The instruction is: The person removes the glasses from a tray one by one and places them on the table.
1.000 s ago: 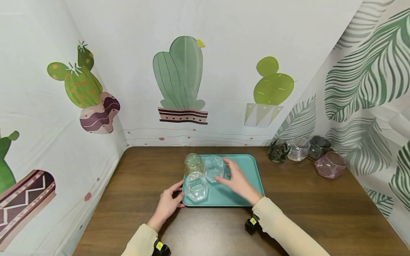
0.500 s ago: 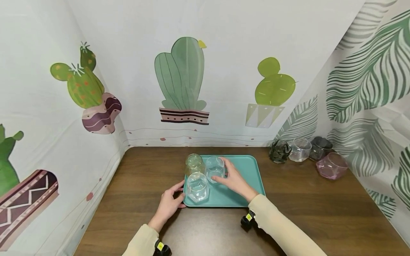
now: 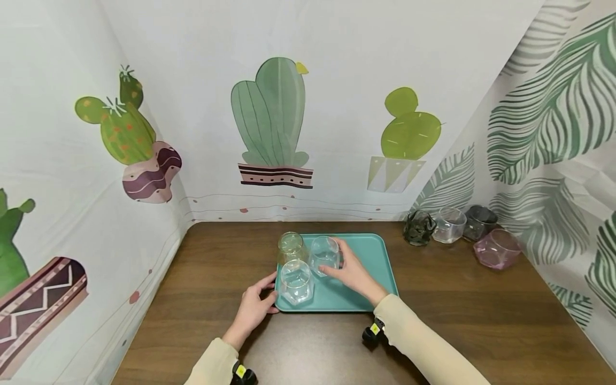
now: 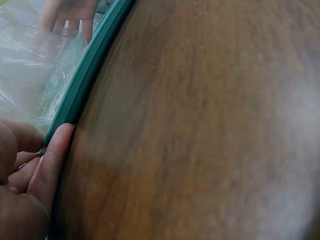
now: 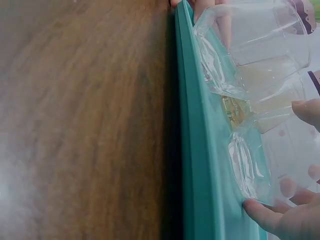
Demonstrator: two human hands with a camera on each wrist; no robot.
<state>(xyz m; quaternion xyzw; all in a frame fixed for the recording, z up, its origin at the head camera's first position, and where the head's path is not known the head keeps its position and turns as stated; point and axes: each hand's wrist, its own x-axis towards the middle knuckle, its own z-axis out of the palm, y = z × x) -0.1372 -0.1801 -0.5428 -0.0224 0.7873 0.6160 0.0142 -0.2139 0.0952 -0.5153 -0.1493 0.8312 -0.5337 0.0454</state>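
A teal tray [image 3: 366, 267] on the table bears three glasses near its left end. My right hand [image 3: 353, 270] holds the clear glass [image 3: 324, 256] at the back, thumb on the near side and fingers round its right side. In the right wrist view, a fingertip [image 5: 255, 207] lies against that glass's foot. Just in front stands another clear glass [image 3: 297, 283] with a faceted base, and a yellowish glass [image 3: 291, 247] is at the back-left corner. My left hand [image 3: 254, 305] grips the tray's front-left corner; in the left wrist view a finger [image 4: 57, 155] lies along the outer rim.
At the table's back right is a cluster of glasses: a dark ribbed one [image 3: 420, 229], a clear one [image 3: 449, 225], a dark grey one [image 3: 480, 223] and a pink one [image 3: 498, 249]. Printed cloth [image 3: 337, 203] hangs behind and beside the brown wooden table [image 3: 202, 267].
My right hand has come in against the back clear glass and closed round it. That glass has shifted slightly to the right. My left hand has stayed at the tray's corner.
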